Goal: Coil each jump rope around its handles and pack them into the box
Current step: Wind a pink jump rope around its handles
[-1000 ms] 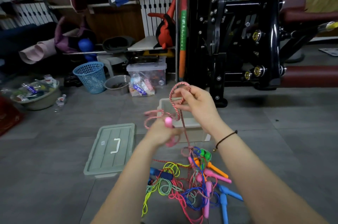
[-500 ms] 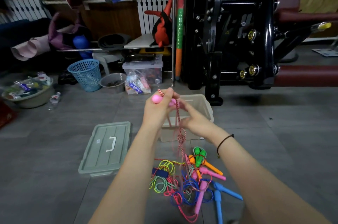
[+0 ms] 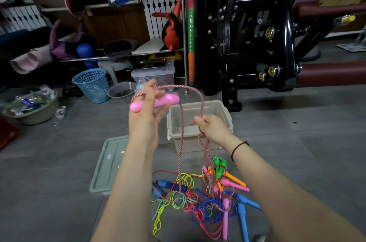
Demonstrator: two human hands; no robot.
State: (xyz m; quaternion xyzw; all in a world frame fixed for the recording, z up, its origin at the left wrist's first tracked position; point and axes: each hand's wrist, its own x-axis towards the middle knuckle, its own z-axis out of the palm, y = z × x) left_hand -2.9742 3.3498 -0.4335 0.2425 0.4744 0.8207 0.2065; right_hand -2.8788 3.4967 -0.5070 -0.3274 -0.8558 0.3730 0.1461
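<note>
Coiling one rope at mid-frame, just above the open box.

The left hand (image 3: 143,117) held the pink plastic handle (image 3: 156,102) level, fingers clamped round it, apparently as a spool. The red-and-white twisted cord (image 3: 200,99) arched over it and down to the right hand (image 3: 213,128), whose fingers pinched it, likely to keep the loop taut. Both hung over the beige plastic box (image 3: 198,103) at centre. The cord trailed into the tangled pile of coloured jump ropes (image 3: 198,198) on the floor, lower centre.

pink handle (image 3: 158,101), pink-and-white twisted rope (image 3: 200,99), beige box (image 3: 198,111), grey-green lid (image 3: 108,164), blue mesh basket (image 3: 91,85)
</note>
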